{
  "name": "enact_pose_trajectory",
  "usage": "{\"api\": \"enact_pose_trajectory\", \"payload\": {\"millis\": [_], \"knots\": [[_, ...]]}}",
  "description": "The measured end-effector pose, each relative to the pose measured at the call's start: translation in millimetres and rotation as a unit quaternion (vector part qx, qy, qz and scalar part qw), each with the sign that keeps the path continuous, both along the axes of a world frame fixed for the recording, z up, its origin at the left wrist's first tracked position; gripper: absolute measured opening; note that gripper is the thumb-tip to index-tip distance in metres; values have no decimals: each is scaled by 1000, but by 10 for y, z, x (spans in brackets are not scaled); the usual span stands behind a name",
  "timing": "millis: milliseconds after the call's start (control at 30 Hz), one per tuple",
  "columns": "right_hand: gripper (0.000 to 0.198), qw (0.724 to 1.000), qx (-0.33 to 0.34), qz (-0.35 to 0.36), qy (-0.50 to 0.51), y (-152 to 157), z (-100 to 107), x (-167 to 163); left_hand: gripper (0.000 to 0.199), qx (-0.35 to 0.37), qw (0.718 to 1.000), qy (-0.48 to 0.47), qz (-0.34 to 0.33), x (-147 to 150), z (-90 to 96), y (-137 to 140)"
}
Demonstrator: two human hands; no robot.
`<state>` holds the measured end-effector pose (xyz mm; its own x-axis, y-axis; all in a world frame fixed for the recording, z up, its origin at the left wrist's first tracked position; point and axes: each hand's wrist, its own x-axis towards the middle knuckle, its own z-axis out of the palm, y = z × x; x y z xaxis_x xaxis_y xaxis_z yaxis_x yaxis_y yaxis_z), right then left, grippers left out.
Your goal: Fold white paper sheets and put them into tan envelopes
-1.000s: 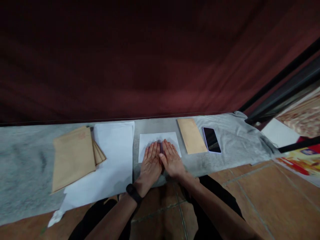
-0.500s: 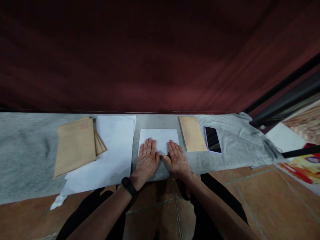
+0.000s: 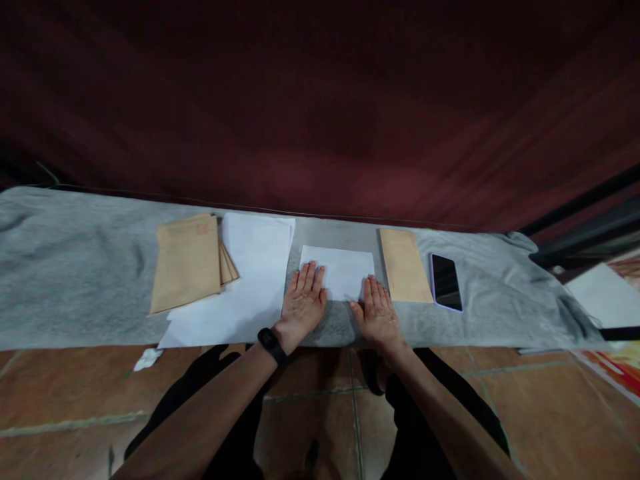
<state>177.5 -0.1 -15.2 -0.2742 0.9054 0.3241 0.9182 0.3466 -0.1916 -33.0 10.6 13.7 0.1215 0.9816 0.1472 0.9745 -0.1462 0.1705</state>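
Note:
A folded-looking white sheet of paper [image 3: 340, 270] lies flat in front of me on the grey cloth. My left hand [image 3: 304, 300] rests with its fingers spread over the sheet's lower left corner; a black band is on that wrist. On the lower right corner lie the fingertips of my right hand [image 3: 377, 312], palm down, thumb apart. Neither hand grips anything. Just right of the sheet is a single brown envelope [image 3: 406, 267]. To the left, several brown envelopes [image 3: 187, 267] are piled partly over larger white sheets [image 3: 257, 267].
A phone [image 3: 446, 283] with a dark screen lies right of the single envelope. The grey cloth [image 3: 90, 267] covers a long narrow surface, with a dark red curtain [image 3: 320, 133] behind it. A crumpled white scrap [image 3: 147, 359] is on the tiled floor [image 3: 310, 373].
My hands have moved apart, from the middle of the white sheet out to its two lower corners. The whole view has shifted, so things appear farther right.

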Motion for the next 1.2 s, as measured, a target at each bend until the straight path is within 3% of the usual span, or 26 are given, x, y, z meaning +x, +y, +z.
{"api": "enact_pose_trajectory", "payload": {"millis": [267,533,767,1200], "knots": [[62,998,-44,15,43,170,161,-65,59,45,996,-1,-82,122,141,87],[61,990,-103,51,79,345,270,-293,54,48,987,-13,-151,313,50,167],[59,993,-90,52,64,431,194,-391,57,-15,993,-6,-115,298,-31,274],[54,999,-48,3,-26,464,155,-356,58,-19,998,14,-52,76,-27,448]]}}
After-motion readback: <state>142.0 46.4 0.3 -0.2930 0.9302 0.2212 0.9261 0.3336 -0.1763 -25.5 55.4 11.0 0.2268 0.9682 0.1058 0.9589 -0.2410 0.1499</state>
